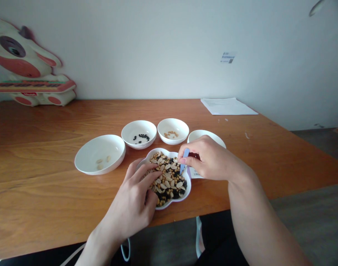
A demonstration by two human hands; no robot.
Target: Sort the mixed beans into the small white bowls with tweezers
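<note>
A white scalloped dish (189,189) at the table's front edge is full of mixed peanuts, black beans and yellowish beans. Between the thumb and fingers of my right hand (206,157) is a pair of blue tweezers (183,162), points down among the beans at the dish's right side. My left hand (138,197) lies over the dish's left side, its fingers apart and stretched across the peanuts. Behind are white bowls: the left bowl (84,157) holds a few peanuts, another bowl (127,133) black beans, a third bowl (182,127) yellowish beans. The right bowl (203,136) is partly hidden by my right hand.
A cow-shaped toy keyboard (33,87) stands at the back left against the wall. White paper sheets (227,107) lie at the back right. A white printed card or sheet (195,173) shows under my right hand. The table's front edge (213,211) runs just below the dish.
</note>
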